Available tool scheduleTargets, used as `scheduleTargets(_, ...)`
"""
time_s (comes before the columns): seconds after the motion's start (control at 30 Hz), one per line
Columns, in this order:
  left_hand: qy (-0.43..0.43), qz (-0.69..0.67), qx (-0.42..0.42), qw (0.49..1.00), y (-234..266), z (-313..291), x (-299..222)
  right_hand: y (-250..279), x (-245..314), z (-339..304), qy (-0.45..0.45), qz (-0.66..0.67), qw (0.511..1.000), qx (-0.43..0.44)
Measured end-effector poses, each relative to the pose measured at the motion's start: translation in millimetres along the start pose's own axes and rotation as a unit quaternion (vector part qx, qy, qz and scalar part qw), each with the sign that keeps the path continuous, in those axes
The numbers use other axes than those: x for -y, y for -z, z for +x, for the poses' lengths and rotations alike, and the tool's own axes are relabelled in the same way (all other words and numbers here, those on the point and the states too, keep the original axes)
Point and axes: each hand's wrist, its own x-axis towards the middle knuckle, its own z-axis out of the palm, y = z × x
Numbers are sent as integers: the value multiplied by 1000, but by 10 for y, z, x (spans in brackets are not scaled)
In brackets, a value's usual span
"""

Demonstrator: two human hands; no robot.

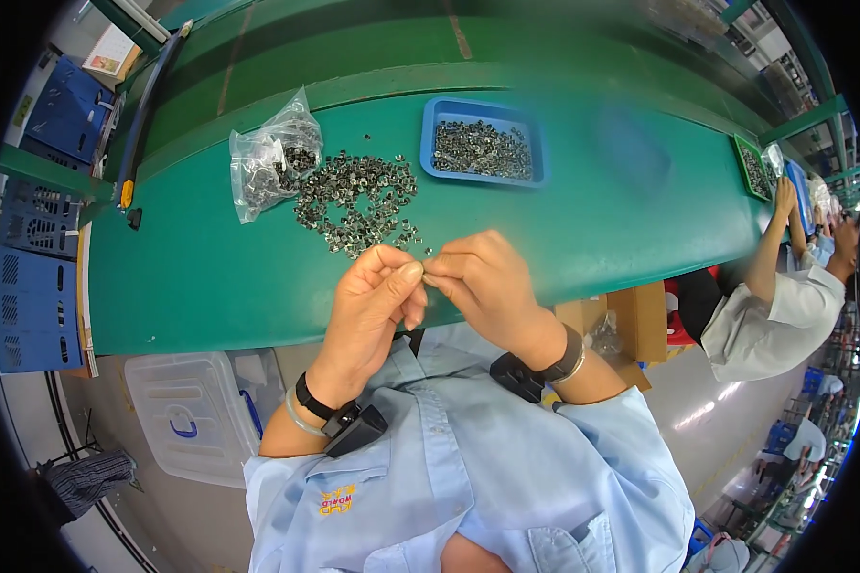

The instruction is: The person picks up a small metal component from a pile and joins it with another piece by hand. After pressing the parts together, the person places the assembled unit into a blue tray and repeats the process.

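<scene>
Left hand (pixel 380 291) and right hand (pixel 487 286) pinch together, contents unclear to me; loose metal pieces (pixel 384 180) seem pending, desk's (pixel 210 277) far-edge blue tray (pixel 541 167) part-filled.

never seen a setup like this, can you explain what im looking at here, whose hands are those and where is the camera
There is no robot here: a person is working with two bare hands. The one picture comes from a wide fisheye camera worn on that person's head, looking down, so straight edges bend and the person's own shirt shows below.

On the green table lies a loose spread of small shiny parts. A clear plastic bag with more parts inside is to its left, and a blue tray of similar pieces is to its right.

The left hand and right hand meet at the fingertips near the spread. They may be pinching something tiny, but the fingers hide it, so I can't tell.
</scene>
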Motion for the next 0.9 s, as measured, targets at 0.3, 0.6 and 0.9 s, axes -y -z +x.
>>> scheduleTargets(0.3,16,-38,2,999,-40,-128,-135,-92,118,-3,-35,55,998,-7)
scheduleTargets(0.6,50,-125,78,988,107,-140,-118,-123,137,57,-10,100,995,20)
scheduleTargets(0.9,49,-113,78,989,119,-132,-121,-95,116,85,18,87,996,32)
